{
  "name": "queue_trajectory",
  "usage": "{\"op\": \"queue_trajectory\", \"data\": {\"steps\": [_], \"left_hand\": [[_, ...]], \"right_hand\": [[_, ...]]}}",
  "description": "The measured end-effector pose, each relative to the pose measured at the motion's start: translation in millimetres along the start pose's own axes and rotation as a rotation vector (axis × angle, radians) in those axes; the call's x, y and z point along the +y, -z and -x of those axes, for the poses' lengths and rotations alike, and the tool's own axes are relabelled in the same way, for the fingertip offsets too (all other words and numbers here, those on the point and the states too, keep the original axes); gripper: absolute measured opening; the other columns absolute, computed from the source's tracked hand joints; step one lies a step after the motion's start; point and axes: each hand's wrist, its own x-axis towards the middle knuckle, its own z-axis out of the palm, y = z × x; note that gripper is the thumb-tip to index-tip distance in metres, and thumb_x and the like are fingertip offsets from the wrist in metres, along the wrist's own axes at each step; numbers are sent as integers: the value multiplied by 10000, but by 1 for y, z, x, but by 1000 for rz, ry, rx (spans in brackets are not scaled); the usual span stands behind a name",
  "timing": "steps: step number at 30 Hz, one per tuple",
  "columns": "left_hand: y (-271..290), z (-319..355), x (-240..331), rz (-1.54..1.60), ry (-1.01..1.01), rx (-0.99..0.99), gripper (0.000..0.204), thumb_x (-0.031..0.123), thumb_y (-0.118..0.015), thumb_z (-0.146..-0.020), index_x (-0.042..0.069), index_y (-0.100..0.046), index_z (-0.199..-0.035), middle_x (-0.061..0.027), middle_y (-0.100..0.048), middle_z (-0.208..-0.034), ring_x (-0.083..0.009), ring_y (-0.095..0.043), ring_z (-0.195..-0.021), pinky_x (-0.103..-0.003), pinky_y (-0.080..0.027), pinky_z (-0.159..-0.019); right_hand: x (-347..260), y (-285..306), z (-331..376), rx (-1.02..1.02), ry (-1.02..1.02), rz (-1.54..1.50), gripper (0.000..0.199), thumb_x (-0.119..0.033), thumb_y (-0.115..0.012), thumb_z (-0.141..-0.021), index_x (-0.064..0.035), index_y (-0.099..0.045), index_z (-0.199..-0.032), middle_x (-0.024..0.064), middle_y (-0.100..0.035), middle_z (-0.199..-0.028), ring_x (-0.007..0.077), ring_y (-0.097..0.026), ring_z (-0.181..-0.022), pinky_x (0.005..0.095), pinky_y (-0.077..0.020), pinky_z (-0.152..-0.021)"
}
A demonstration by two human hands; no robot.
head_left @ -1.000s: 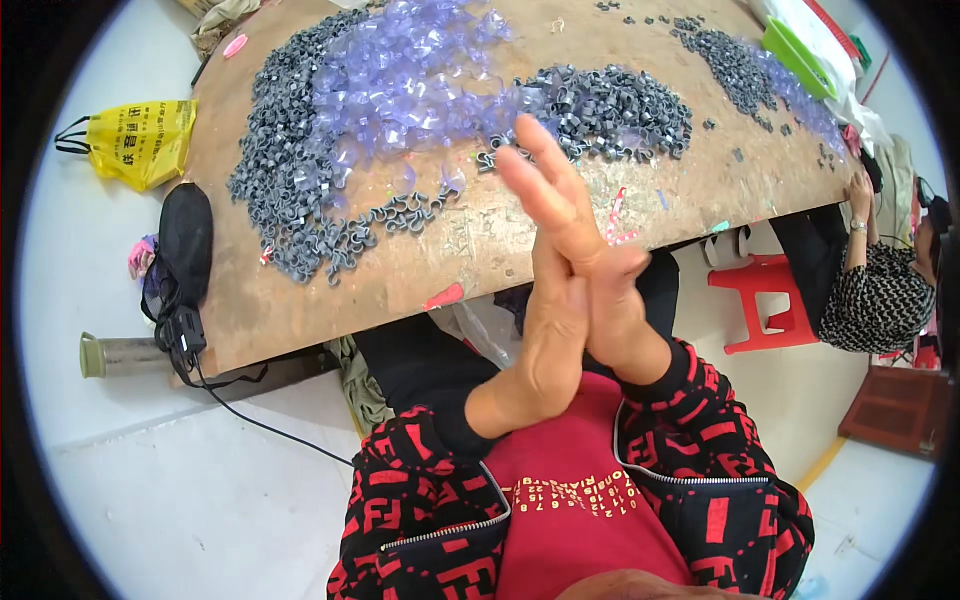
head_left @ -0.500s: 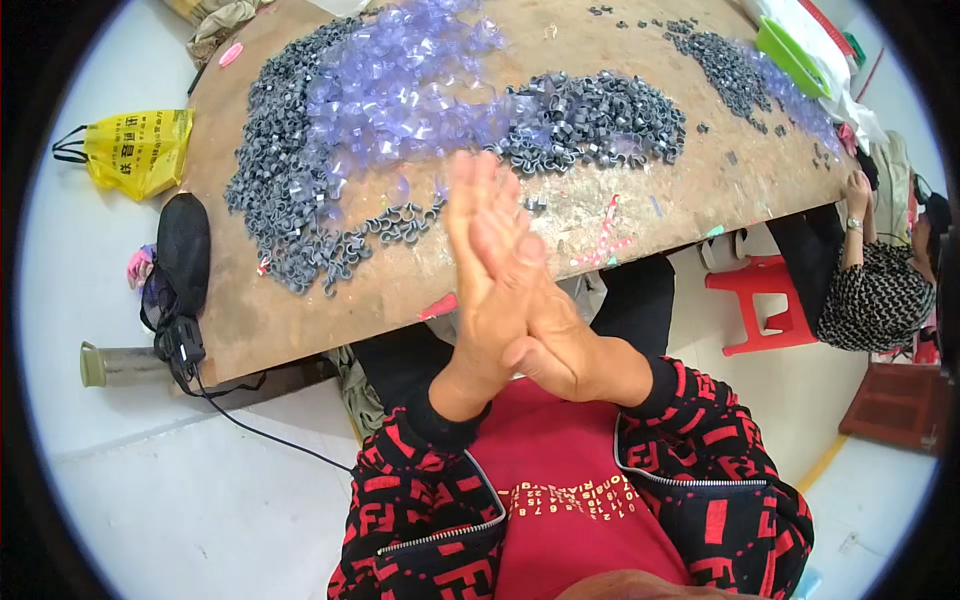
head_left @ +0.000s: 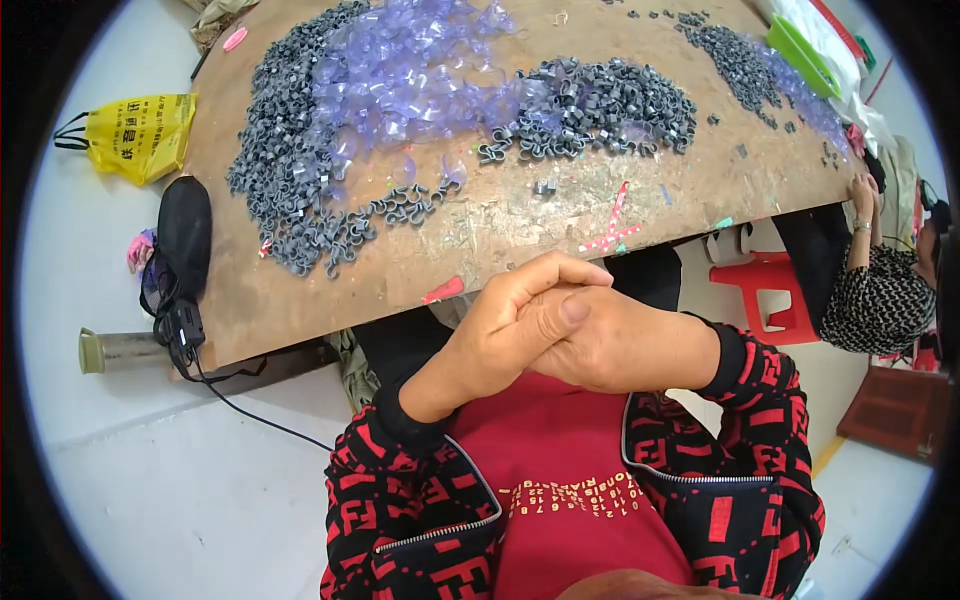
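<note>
Left hand (head_left: 505,335) folded over right hand (head_left: 625,345), fingers curled narrow around each other, clasped in front of the red top and holding nothing else. Just beyond them, edge of the worn brown wooden table (head_left: 500,235). Farther up on it, well apart from both hands, heap of small grey plastic clips (head_left: 300,180) mixed with clear violet plastic pieces (head_left: 400,70).

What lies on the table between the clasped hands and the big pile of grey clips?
In the head view, between the left hand and the grey clips lies mostly bare wooden table, with a small pink scrap near its edge.
</note>
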Motion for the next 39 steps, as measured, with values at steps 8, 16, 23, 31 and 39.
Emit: {"op": "queue_trajectory", "data": {"steps": [8, 16, 23, 31, 39], "left_hand": [[11, -10, -2, -227, 160, -175, 622, 488, -614, -863, -31, -549, -1198, -133, -615, -1107, -211, -582, -1050, -322, -440, -927], [-3, -9, -31, -407, -228, -108, 470, 377, -562, -889, 1, -566, -1171, -182, -626, -1027, -325, -626, -902, -364, -478, -834], [8, -16, -32, -47, 427, -239, 400, 259, -398, -988, -63, -632, -1021, -139, -650, -1022, -196, -600, -969, -313, -441, -903], [-4, -11, -23, -545, -396, 249, 768, 502, -327, -986, -36, -105, -1487, -200, -127, -1555, -365, -113, -1439, -434, -116, -1153], [-12, -2, -49, -688, -418, 136, 651, 295, -596, -896, -19, -345, -1407, -237, -305, -1469, -440, -267, -1361, -495, -247, -1106]], "right_hand": [[5, 0, 8, -12, 292, 246, 155, -51, -581, -749, 41, -620, -868, 162, -620, -814, 328, -616, -793, 397, -496, -717], [14, 6, 21, -331, -52, -174, 209, -36, -606, -750, 8, -649, -950, 162, -654, -869, 299, -644, -820, 360, -506, -698], [6, -20, 16, -218, 79, 132, 324, -3, -573, -808, -109, -683, -1094, 123, -671, -895, 245, -659, -819, 356, -509, -703], [19, -13, 7, 550, -68, -306, 721, -380, -524, -918, -23, -216, -1462, 194, -221, -1512, 334, -193, -1414, 415, -161, -1136], [42, -9, -1, 708, -243, -552, 837, -645, -269, -935, -38, -111, -1489, 204, -212, -1518, 322, -259, -1390, 425, -177, -1134]]}}
